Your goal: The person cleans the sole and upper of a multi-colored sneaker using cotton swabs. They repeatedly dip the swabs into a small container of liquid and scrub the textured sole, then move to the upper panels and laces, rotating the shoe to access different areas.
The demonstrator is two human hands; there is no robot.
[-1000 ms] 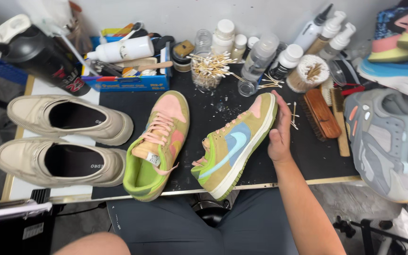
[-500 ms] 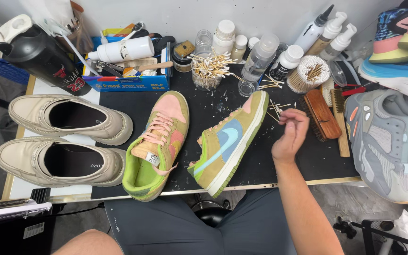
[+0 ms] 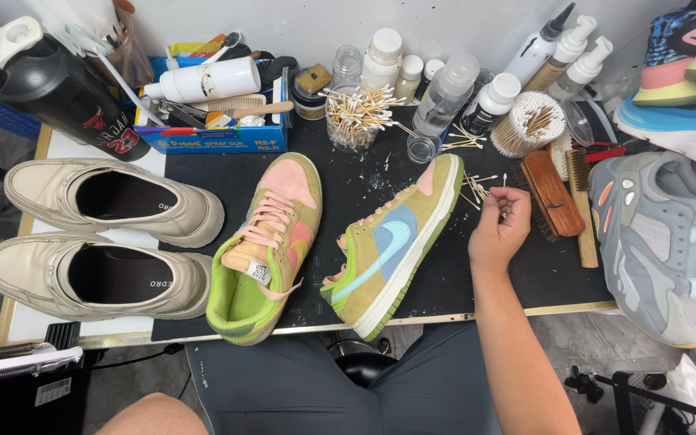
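While my right hand [image 3: 499, 229] hovers over the black mat [image 3: 517, 274], its fingers are pinched together on a cotton swab [image 3: 499, 187] among the loose swabs [image 3: 475, 187] scattered there. Just left of it lies a tan sneaker [image 3: 392, 246] tipped on its side, its mate [image 3: 271, 246] beside that. A wooden brush [image 3: 548, 193] sits to the right. My left hand is out of sight.

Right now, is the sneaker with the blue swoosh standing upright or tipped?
Tipped. The sneaker leans on its side, swoosh facing up and sole edge showing.
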